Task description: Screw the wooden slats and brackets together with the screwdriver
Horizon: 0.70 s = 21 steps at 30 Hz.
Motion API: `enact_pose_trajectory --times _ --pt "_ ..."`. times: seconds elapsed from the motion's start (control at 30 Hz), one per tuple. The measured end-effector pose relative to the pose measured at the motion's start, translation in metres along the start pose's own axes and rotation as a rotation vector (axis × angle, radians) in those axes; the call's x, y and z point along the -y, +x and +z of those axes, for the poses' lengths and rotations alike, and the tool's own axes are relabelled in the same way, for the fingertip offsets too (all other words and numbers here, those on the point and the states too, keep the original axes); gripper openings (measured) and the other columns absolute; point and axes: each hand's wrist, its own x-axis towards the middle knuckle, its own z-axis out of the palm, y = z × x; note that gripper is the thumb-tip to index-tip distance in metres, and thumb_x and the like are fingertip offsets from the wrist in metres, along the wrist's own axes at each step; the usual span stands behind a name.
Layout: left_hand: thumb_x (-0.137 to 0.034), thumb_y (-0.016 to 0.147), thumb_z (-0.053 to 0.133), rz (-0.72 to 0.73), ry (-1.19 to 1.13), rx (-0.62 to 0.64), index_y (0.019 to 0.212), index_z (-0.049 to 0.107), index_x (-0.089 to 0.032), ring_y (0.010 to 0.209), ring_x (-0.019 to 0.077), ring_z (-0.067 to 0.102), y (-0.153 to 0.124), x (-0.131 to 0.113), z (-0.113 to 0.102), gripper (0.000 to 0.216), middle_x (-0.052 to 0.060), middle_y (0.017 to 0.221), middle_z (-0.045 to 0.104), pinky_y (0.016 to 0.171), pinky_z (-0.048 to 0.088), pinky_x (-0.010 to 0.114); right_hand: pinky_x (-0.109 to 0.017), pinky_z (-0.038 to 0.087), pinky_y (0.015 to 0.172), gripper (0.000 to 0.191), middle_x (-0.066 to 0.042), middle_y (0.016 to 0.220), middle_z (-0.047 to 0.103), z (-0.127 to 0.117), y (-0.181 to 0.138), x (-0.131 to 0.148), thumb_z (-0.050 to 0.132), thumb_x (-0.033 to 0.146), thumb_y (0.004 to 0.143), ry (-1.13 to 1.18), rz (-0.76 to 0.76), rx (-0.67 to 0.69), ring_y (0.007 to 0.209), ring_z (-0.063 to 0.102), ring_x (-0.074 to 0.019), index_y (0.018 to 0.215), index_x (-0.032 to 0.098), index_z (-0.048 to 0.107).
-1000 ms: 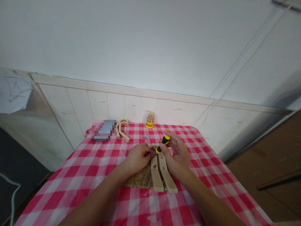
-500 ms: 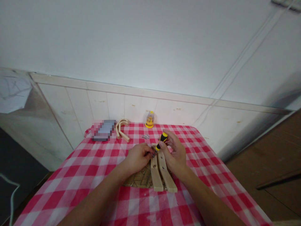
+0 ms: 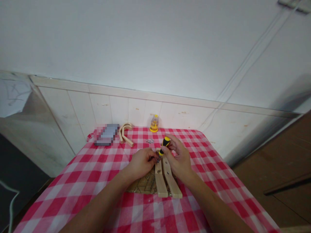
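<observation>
My right hand [image 3: 178,159] is closed round a black and yellow screwdriver [image 3: 163,145], which is tilted with its tip down at the far end of two pale wooden slats [image 3: 167,181]. The slats lie side by side on a patterned wooden board [image 3: 143,185]. My left hand [image 3: 143,161] is pinched shut right at the screwdriver's tip, holding something too small to make out. Both hands meet over the slats' far ends.
The table has a red and white checked cloth [image 3: 97,174]. At its far edge stand a small yellow-capped jar [image 3: 154,123], curved wooden pieces [image 3: 125,133], a blurred dark object [image 3: 106,134] and a few small metal parts [image 3: 150,141]. A white panelled wall rises behind.
The screwdriver and my right hand have shifted a little to the left and stand more upright. My left hand has stayed pinched at the tip.
</observation>
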Motion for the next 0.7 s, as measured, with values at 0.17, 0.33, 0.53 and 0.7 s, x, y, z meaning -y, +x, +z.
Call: enact_pose_trajectory --times 0.17,0.33,0.53,0.7 --pt "-0.015 0.082 0.055 0.012 0.004 0.002 0.087 0.078 -0.018 0.086 0.0213 0.068 0.0001 0.0002 -0.0001 0.024 0.006 0.09 0.075 0.078 0.051 0.03 -0.031 0.057 0.072 0.035 -0.001 0.096 0.073 0.0007 0.0005 0.0004 0.068 0.025 0.09 0.011 0.007 -0.014 0.077 0.068 -0.0169 0.124 0.03 0.063" --pt "-0.015 0.082 0.055 -0.004 0.006 0.002 0.087 0.078 -0.018 0.088 0.0215 0.068 0.0 -0.0007 -0.0004 0.024 0.006 0.092 0.075 0.079 0.051 0.031 -0.029 0.055 0.069 0.033 0.0 0.093 0.071 0.0011 0.0013 0.0017 0.068 0.025 0.089 0.025 0.002 -0.009 0.075 0.067 -0.0166 0.122 0.03 0.064" --pt "-0.014 0.081 0.055 -0.004 0.007 -0.005 0.088 0.078 -0.018 0.087 0.0213 0.068 -0.0006 -0.0017 -0.0001 0.024 0.007 0.091 0.074 0.079 0.052 0.03 -0.028 0.054 0.066 0.031 0.0 0.09 0.069 0.0015 0.0022 0.0029 0.068 0.024 0.088 0.024 0.006 -0.009 0.073 0.065 -0.0161 0.119 0.028 0.064" --pt "-0.014 0.082 0.055 -0.019 0.018 -0.01 0.088 0.078 -0.02 0.089 0.0204 0.069 -0.0005 -0.0012 0.0 0.024 0.005 0.093 0.075 0.081 0.053 0.03 -0.027 0.053 0.065 0.032 0.0 0.089 0.068 0.0015 0.0031 0.0036 0.069 0.025 0.087 0.022 0.014 -0.009 0.073 0.065 -0.0159 0.118 0.027 0.064"
